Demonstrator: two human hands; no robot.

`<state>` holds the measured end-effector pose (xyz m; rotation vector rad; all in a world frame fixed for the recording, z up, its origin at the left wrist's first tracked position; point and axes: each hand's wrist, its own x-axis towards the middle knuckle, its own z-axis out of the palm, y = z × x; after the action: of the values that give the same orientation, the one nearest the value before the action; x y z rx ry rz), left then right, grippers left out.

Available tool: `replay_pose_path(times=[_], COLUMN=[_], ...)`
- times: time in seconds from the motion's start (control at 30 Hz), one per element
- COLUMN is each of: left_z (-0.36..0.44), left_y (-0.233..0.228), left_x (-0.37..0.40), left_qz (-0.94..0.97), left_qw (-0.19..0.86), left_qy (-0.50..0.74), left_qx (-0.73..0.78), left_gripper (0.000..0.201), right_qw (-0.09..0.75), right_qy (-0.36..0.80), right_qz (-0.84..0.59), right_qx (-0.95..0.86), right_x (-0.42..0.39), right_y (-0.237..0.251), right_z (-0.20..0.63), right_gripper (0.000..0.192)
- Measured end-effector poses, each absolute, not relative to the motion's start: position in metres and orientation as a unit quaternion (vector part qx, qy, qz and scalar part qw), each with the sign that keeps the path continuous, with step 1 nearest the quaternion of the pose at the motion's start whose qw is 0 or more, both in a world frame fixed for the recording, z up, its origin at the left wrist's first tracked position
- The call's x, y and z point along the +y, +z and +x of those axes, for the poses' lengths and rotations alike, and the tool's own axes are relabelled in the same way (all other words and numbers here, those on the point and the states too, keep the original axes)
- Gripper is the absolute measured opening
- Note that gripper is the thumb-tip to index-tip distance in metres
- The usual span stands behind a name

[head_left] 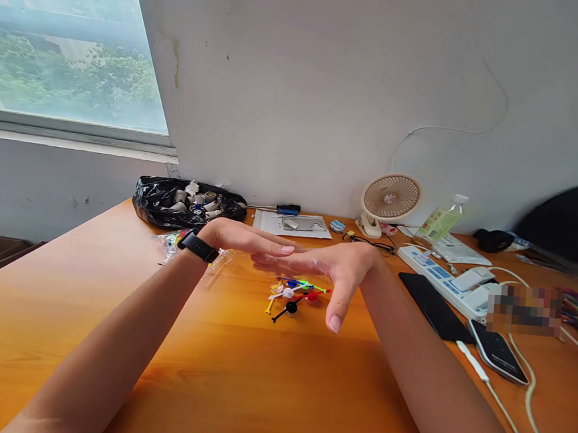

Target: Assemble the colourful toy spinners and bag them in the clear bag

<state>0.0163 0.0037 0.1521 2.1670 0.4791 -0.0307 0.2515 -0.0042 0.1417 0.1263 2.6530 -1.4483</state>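
My left hand [247, 238] is held over the table with its fingers stretched out flat, pointing right. A black wristband [198, 245] is on that wrist. My right hand [332, 263] reaches in from the other side, fingers extended to the left and thumb hanging down. The fingertips of the two hands overlap in view; whether they touch, I cannot tell. Neither hand visibly holds anything. Below them on the wood lies a cluster of small plastic arrow spinners with round bases, among them a black spinner [290, 307], a red spinner [312, 298] and a white spinner [288, 293].
Clear plastic packaging [217, 267] lies by my left wrist. Behind are a black plastic bag [152, 206] of scraps, a screwdriver [288, 210], a small fan [391, 196] and a bottle [439, 221]. On the right are a power strip [432, 272], a black slab [435, 305], a phone [498, 351] and cables.
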Motion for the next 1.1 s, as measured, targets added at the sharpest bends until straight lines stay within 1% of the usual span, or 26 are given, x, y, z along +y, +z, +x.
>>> replay_pose_path(times=[0.1,0.17,0.33,0.5,0.57,0.73,0.97,1.1], left_z=[0.016,0.016,0.010,-0.002,-0.005,-0.009,-0.015,-0.025], left_y=[0.147,0.144,0.138,0.134,0.132,0.124,0.124,0.121], left_x=[0.009,0.013,0.021,0.027,0.030,0.035,0.040,0.047], left_qz=[0.835,0.828,0.829,0.833,0.831,0.819,0.849,0.853], left_qw=[0.526,0.542,0.536,0.504,0.498,0.501,0.427,0.382], left_qy=[-0.046,-0.041,0.001,0.005,0.010,0.030,0.077,0.094], left_qx=[0.155,0.142,0.159,0.229,0.247,0.279,0.302,0.343], left_gripper=[0.085,0.087,0.084,0.080,0.079,0.075,0.068,0.070], right_qw=[0.061,0.052,0.018,-0.058,-0.090,-0.148,-0.150,-0.141], right_qy=[-0.440,-0.414,-0.404,-0.405,-0.394,-0.375,-0.338,-0.293], right_qz=[0.092,0.130,0.154,0.257,0.294,0.337,0.348,0.397], right_qx=[0.891,0.900,0.901,0.876,0.866,0.851,0.861,0.859], right_x=[-0.009,-0.013,-0.021,-0.020,-0.015,-0.004,-0.005,0.002], right_y=[0.155,0.164,0.183,0.182,0.178,0.171,0.176,0.170], right_z=[0.260,0.267,0.284,0.293,0.295,0.297,0.301,0.307], right_gripper=[0.115,0.105,0.092,0.056,0.047,0.042,0.040,0.041])
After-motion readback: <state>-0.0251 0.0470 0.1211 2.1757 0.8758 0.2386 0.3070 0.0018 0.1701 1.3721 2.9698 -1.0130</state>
